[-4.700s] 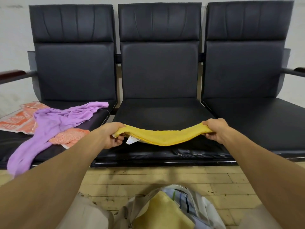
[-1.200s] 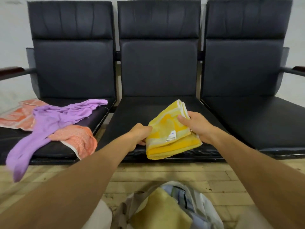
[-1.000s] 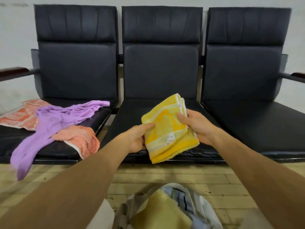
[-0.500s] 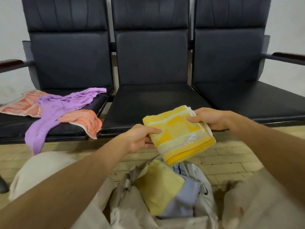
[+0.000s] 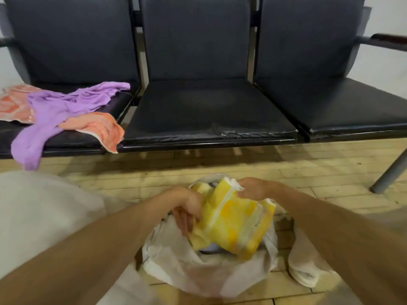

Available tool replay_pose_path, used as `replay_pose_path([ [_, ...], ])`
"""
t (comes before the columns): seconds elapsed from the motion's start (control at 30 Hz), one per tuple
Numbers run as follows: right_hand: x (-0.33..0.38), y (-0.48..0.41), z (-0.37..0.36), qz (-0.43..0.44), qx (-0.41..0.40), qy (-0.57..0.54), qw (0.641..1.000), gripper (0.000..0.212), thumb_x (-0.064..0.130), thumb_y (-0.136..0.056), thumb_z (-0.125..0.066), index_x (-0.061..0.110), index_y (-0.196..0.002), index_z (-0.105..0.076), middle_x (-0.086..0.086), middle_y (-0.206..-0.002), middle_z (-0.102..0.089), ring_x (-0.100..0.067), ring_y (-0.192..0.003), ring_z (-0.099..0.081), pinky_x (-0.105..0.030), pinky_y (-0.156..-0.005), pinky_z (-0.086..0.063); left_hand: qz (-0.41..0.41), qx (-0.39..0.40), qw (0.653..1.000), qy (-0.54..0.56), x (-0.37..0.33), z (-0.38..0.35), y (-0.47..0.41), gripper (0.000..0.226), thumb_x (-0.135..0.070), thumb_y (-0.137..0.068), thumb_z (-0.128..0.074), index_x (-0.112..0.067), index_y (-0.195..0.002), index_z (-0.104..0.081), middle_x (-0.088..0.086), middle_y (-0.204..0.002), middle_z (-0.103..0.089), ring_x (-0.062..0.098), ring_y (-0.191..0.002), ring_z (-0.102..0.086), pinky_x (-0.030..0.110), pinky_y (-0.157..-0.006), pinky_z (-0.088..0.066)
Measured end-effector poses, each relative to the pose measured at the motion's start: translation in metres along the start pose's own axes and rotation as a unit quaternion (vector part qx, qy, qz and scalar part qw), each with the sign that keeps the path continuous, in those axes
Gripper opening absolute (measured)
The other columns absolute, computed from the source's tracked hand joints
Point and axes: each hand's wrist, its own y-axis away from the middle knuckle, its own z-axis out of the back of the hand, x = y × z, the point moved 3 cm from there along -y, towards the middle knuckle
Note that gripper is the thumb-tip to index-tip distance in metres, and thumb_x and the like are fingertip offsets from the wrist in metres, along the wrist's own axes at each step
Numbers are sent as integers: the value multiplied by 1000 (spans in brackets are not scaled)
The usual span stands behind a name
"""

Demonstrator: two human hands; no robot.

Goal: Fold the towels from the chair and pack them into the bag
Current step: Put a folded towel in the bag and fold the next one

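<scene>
The folded yellow towel (image 5: 237,223) sits in the mouth of the white bag (image 5: 193,267) on the floor. My left hand (image 5: 187,208) grips its left edge, fingers curled under it at the bag's rim. My right hand (image 5: 255,188) pinches its top right corner. Other folded cloth shows inside the bag, mostly hidden by the yellow towel. On the left chair seat lie a purple towel (image 5: 61,106) and an orange towel (image 5: 99,126), both unfolded.
A row of black chairs spans the back, with the middle seat (image 5: 207,111) and the right seat (image 5: 352,102) bare. A metal chair leg (image 5: 389,172) stands at the right on the wooden floor. My pale trouser knee (image 5: 39,212) fills the lower left.
Both hands have carried the folded yellow towel down from in front of the middle seat into the bag's mouth. The view has tilted down toward the floor.
</scene>
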Motion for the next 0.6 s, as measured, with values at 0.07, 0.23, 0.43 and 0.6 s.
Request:
replay_pose_path([
  [0.07,-3,-8,-24,-9,-16,86,996,42,26,-101,-46,6,-138,-47,-15,-141,-48,-30,-131,-44,-29,-98,-34,-19,-110,988,-106,-8,17,-4,32,-18,-99,-44,5,-109,-64,16,-85,-74,25,-72,-70,25,-55,-52],
  [0.23,-6,-11,-35,-34,-184,232,954,35,31,-94,-50,18,-124,-61,-12,-124,-49,-33,-119,-43,-39,-97,-39,-172,-399,890,-140,-32,57,-27,24,-24,-91,-53,-19,-114,-60,5,-121,-58,26,-112,-56,37,-91,-48],
  [0.43,-18,-10,-53,-26,-226,149,962,36,27,-98,-42,14,-132,-47,-16,-110,-65,-36,-101,-61,-38,-75,-45,-227,-385,858,-253,-61,76,-80,49,-26,-93,-55,-25,-141,-42,1,-140,-41,24,-130,-36,39,-107,-32],
  [0.6,-35,4,-91,48,-258,-1,965,53,24,-92,-45,11,-143,-40,-15,-106,-67,-35,-94,-64,-44,-70,-51,-227,-353,877,-234,-72,81,-120,26,-32,-92,-58,-31,-118,-64,1,-122,-60,24,-116,-53,36,-95,-44],
])
